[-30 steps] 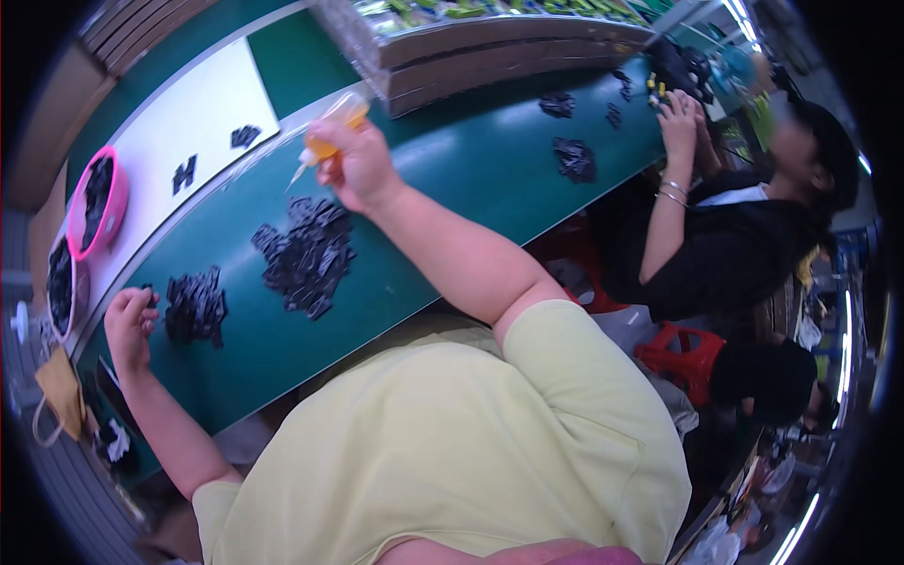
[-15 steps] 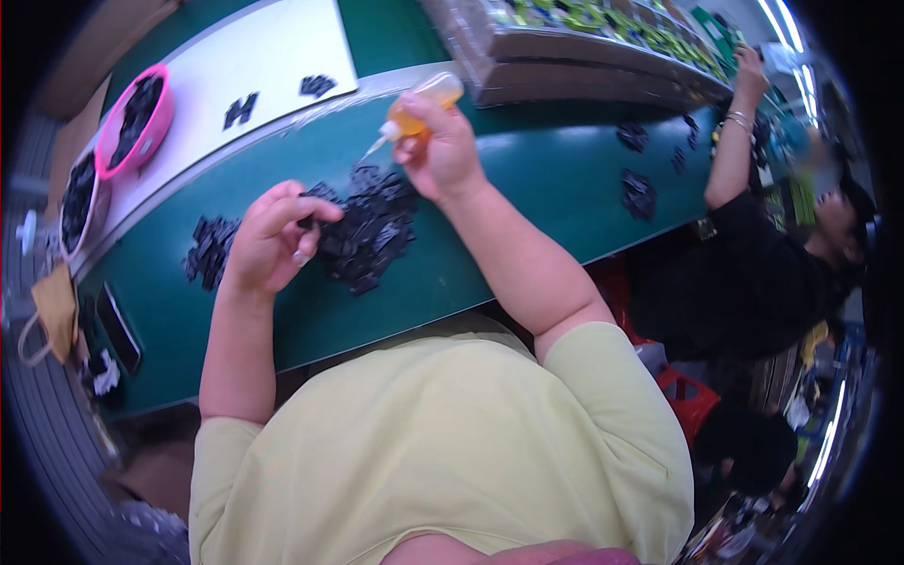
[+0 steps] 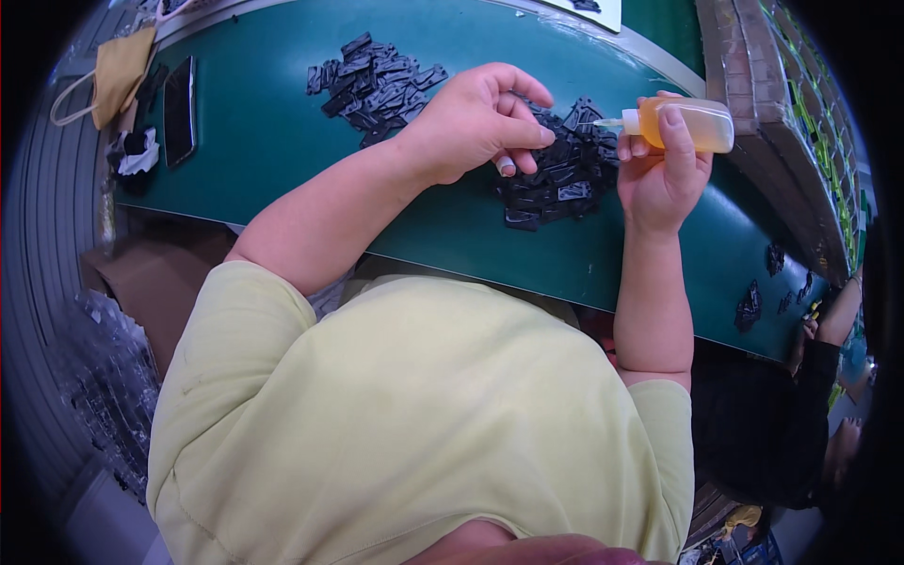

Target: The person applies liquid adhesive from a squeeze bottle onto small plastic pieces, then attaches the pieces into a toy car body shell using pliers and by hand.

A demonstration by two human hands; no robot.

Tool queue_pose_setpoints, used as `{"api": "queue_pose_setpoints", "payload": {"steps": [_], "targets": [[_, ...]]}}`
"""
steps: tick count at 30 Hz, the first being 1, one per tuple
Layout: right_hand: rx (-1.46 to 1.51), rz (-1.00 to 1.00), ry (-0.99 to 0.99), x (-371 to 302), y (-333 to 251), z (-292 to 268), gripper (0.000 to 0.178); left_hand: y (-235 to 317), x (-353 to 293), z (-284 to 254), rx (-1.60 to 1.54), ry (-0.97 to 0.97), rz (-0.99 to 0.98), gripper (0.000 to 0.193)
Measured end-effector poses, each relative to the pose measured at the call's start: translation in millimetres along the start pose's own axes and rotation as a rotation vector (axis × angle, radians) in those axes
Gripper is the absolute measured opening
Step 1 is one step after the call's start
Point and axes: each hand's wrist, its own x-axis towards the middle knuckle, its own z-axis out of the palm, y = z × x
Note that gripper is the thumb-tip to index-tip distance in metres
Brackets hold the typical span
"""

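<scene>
My right hand (image 3: 664, 174) is wrapped round a clear squeeze bottle (image 3: 702, 125) of amber liquid, tipped on its side. Its white cap and thin needle tip (image 3: 607, 122) point left over a pile of small black plastic parts (image 3: 574, 184). At the pile's left edge is my left hand (image 3: 476, 122), fingers curled and thumb bent in. It seems to pinch a small black part, mostly hidden and hard to tell from the pile behind. A finger of that hand has a white wrap. Left of it lies a second pile of similar black parts (image 3: 377, 85).
The piles lie on a green tabletop (image 3: 282, 188). A phone (image 3: 180, 111) and a yellow bag-like item (image 3: 121, 71) are at the left. A cardboard tray of green items (image 3: 786, 122) stands at the right. Beyond more black parts (image 3: 749, 306), a person in black (image 3: 767, 424) works.
The view has swung, so the table contents appear shifted. The bottle now lies nearly level, its tip pointing left at the pile. My left hand stays beside the pile.
</scene>
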Motion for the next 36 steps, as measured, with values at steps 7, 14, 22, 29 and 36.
{"api": "queue_pose_setpoints", "payload": {"steps": [7, 14, 22, 29, 36], "targets": [[-0.214, -0.173, -0.112, -9.2, 6.8, 3.8, 0.015, 1.4, 0.0, 7.3, 0.044, 0.0, -0.055, 0.024], [-0.269, -0.193, -0.148, -8.7, 9.8, 2.0, 0.015, 1.9, -0.8, 8.3, 0.069, 0.011, -0.062, 0.023], [-0.252, -0.193, -0.149, -8.0, 11.0, 1.2, 0.015, 1.9, -0.8, 8.1, 0.068, 0.007, -0.059, 0.023], [-0.294, -0.16, -0.139, -8.1, 11.7, 0.6, 0.016, 0.4, -0.1, 7.4, 0.071, 0.005, -0.056, 0.023], [-0.245, -0.181, -0.121, -5.8, 7.2, -0.5, 0.012, 1.8, -1.1, 7.4, 0.061, 0.012, -0.062, 0.021]]}}
